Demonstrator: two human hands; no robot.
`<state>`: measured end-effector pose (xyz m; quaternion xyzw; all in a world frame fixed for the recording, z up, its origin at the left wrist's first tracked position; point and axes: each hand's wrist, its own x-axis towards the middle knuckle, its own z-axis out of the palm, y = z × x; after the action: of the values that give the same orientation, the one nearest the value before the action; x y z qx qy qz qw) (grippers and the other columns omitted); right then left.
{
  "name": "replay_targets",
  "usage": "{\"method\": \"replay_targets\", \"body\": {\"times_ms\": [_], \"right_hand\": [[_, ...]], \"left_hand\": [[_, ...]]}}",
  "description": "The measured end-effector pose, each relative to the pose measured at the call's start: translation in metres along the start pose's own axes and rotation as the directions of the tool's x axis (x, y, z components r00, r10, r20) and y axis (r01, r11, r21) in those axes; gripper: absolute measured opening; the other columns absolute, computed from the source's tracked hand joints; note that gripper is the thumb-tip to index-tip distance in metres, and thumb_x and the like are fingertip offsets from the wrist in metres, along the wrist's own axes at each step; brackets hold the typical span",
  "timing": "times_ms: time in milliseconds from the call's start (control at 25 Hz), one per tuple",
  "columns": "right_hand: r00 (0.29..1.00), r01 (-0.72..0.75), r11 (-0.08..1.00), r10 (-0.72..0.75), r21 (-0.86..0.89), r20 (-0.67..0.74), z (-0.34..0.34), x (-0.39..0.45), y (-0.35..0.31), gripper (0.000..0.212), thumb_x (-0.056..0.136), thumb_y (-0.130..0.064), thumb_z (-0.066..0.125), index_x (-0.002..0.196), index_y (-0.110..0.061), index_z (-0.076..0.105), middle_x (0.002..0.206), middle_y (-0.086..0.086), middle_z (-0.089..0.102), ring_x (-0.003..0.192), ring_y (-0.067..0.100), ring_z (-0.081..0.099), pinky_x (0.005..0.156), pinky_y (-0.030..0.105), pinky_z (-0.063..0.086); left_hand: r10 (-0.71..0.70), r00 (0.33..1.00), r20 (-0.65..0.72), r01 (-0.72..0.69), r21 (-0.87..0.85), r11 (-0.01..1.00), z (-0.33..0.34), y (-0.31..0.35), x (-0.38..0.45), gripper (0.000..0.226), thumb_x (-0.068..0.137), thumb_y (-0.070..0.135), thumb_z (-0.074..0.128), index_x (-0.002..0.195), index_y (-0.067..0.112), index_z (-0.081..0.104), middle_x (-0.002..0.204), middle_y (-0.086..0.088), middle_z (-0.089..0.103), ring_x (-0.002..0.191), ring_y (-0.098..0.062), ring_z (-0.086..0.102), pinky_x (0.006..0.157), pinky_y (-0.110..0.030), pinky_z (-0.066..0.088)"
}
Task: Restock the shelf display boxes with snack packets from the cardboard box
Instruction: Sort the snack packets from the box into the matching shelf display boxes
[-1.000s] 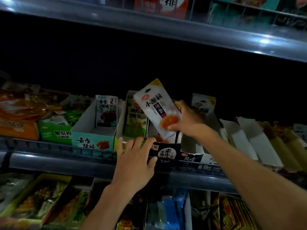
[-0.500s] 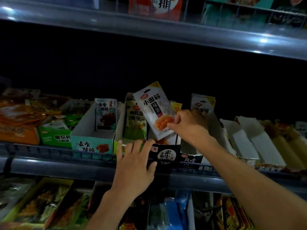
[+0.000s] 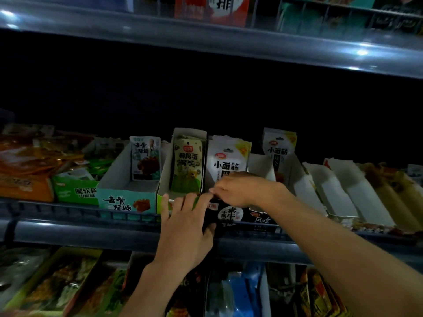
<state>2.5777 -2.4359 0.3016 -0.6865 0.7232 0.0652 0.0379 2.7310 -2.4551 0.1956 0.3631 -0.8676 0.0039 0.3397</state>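
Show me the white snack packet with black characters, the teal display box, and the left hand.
white snack packet [image 3: 225, 156]: head view, upper front face.
teal display box [image 3: 124, 201]: head view, front panel.
left hand [image 3: 186, 227]: head view, back of hand.

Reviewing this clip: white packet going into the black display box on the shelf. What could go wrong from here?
1. The white packet stands upright with the right hand over its lower part; once released it may tip forward.
2. The left hand braces the black display box at the shelf edge; a push could shift it.
3. Dim light hides the box interior, so the packet's seating cannot be confirmed.
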Motion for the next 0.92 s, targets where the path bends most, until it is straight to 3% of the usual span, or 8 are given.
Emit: {"method": "replay_targets", "body": {"times_ms": [240, 360, 440, 480, 520, 680, 800, 920], "right_hand": [[0.979, -0.046, 0.996, 0.030, 0.071, 0.201, -0.008, -0.008, -0.001, 0.048, 0.106, -0.045, 0.024, 0.104, -0.017, 0.063, 0.093, 0.000, 0.058, 0.094, 0.019, 0.054, 0.085, 0.029, 0.041], [0.973, -0.103, 0.980, 0.135, 0.172, -0.186, -0.014, -0.010, 0.006, 0.037, 0.103, -0.042, 0.039, 0.083, -0.019, 0.060, 0.071, 0.000, 0.054, 0.064, 0.016, 0.052, 0.060, 0.028, 0.041], [0.722, -0.162, 0.920, 0.357, 0.357, -0.593, -0.019, -0.007, 0.016, 0.018, 0.100, -0.035, 0.050, 0.093, -0.022, 0.059, 0.080, -0.001, 0.061, 0.063, 0.014, 0.054, 0.057, 0.025, 0.038], [0.581, -0.165, 0.858, 0.484, 0.487, -0.655, -0.021, -0.004, 0.022, 0.010, 0.098, -0.029, 0.053, 0.105, -0.024, 0.059, 0.091, 0.000, 0.063, 0.070, 0.015, 0.057, 0.061, 0.025, 0.038], [0.530, -0.160, 0.768, 0.597, 0.620, -0.603, -0.025, -0.001, 0.026, 0.022, 0.096, -0.023, 0.056, 0.119, -0.023, 0.055, 0.101, 0.003, 0.062, 0.078, 0.018, 0.057, 0.065, 0.026, 0.038], [0.817, -0.055, 0.468, 0.529, 0.882, -0.230, -0.031, 0.015, 0.025, 0.056, 0.084, -0.001, 0.054, 0.137, -0.014, 0.041, 0.123, 0.006, 0.047, 0.116, 0.026, 0.047, 0.081, 0.034, 0.037], [0.808, 0.010, 0.471, 0.515, 0.882, -0.285, -0.029, 0.020, 0.027, 0.070, 0.085, 0.001, 0.052, 0.148, -0.023, 0.032, 0.133, 0.003, 0.043, 0.112, 0.015, 0.044, 0.074, 0.028, 0.037], [0.811, -0.038, 0.652, 0.462, 0.757, -0.358, -0.023, 0.019, 0.037, 0.077, 0.091, -0.006, 0.053, 0.153, -0.037, 0.020, 0.142, 0.001, 0.041, 0.084, 0.003, 0.045, 0.060, 0.020, 0.035]], "left_hand": [[-0.026, 0.999, 0.024, 0.026, -0.008, 1.000, -0.005, 0.004, 0.000, 0.061, 0.078, 0.043, 0.069, 0.131, 0.038, 0.039, 0.119, 0.010, 0.055, 0.115, -0.021, 0.053, 0.118, -0.050, 0.005], [-0.020, 0.999, 0.046, 0.022, -0.036, 0.999, -0.007, 0.003, -0.001, 0.060, 0.078, 0.043, 0.068, 0.130, 0.037, 0.038, 0.120, 0.010, 0.055, 0.115, -0.020, 0.053, 0.118, -0.050, 0.004], [-0.026, 0.996, 0.085, 0.030, -0.038, 0.999, -0.012, 0.003, -0.001, 0.058, 0.082, 0.044, 0.062, 0.133, 0.039, 0.036, 0.126, 0.011, 0.051, 0.121, -0.019, 0.049, 0.120, -0.050, -0.001], [-0.031, 0.994, 0.109, 0.035, -0.033, 0.999, -0.015, 0.004, -0.001, 0.057, 0.086, 0.045, 0.059, 0.136, 0.041, 0.033, 0.130, 0.013, 0.047, 0.125, -0.017, 0.045, 0.121, -0.049, -0.005], [-0.037, 0.991, 0.127, 0.041, -0.030, 0.999, -0.017, 0.005, 0.000, 0.056, 0.089, 0.046, 0.054, 0.138, 0.042, 0.028, 0.134, 0.014, 0.042, 0.130, -0.015, 0.039, 0.121, -0.048, -0.008], [-0.061, 0.988, 0.143, 0.065, -0.026, 0.998, -0.023, 0.010, 0.003, 0.055, 0.095, 0.049, 0.046, 0.144, 0.045, 0.019, 0.141, 0.019, 0.030, 0.137, -0.010, 0.026, 0.119, -0.045, -0.018], [-0.052, 0.985, 0.164, 0.059, -0.042, 0.997, -0.024, 0.010, 0.003, 0.055, 0.094, 0.048, 0.048, 0.142, 0.045, 0.021, 0.139, 0.018, 0.032, 0.136, -0.011, 0.028, 0.120, -0.047, -0.016], [-0.023, 0.990, 0.137, 0.031, -0.054, 0.998, -0.017, 0.007, 0.002, 0.056, 0.088, 0.046, 0.058, 0.138, 0.041, 0.033, 0.132, 0.014, 0.044, 0.128, -0.016, 0.041, 0.119, -0.047, -0.012]]}}
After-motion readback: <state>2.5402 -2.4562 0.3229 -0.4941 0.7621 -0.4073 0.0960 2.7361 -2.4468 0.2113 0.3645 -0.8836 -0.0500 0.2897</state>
